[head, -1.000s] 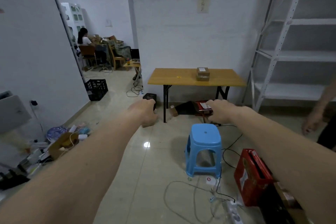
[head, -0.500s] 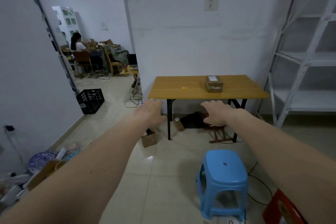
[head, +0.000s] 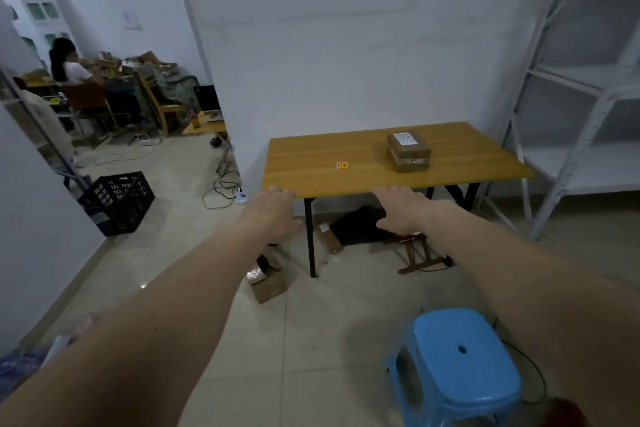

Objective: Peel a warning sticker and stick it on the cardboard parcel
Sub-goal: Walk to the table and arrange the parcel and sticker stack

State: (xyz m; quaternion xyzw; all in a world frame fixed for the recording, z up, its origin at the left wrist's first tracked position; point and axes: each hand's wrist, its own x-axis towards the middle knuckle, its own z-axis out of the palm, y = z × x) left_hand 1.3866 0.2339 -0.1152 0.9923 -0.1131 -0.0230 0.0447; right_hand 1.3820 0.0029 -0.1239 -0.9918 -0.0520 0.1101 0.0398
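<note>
A brown cardboard parcel (head: 409,151) with a white label on top sits on the right half of a wooden table (head: 311,180). A small yellow warning sticker (head: 343,165) lies flat near the table's middle, left of the parcel. Both my arms are stretched forward, short of the table's front edge. My left hand (head: 273,215) is palm down with fingers apart, holding nothing. My right hand (head: 401,210) is also palm down, fingers spread and empty. Both hands are well away from the sticker and the parcel.
A blue plastic stool (head: 457,367) stands on the floor at lower right. A small open cardboard box (head: 268,282) and dark items lie under the table. White metal shelving (head: 581,97) rises at right. A black crate (head: 119,201) and a seated person (head: 71,71) are at left.
The view has come closer to the table and tilted up. The table, parcel and sticker look larger. Both hands stay stretched forward and have opened flatter.
</note>
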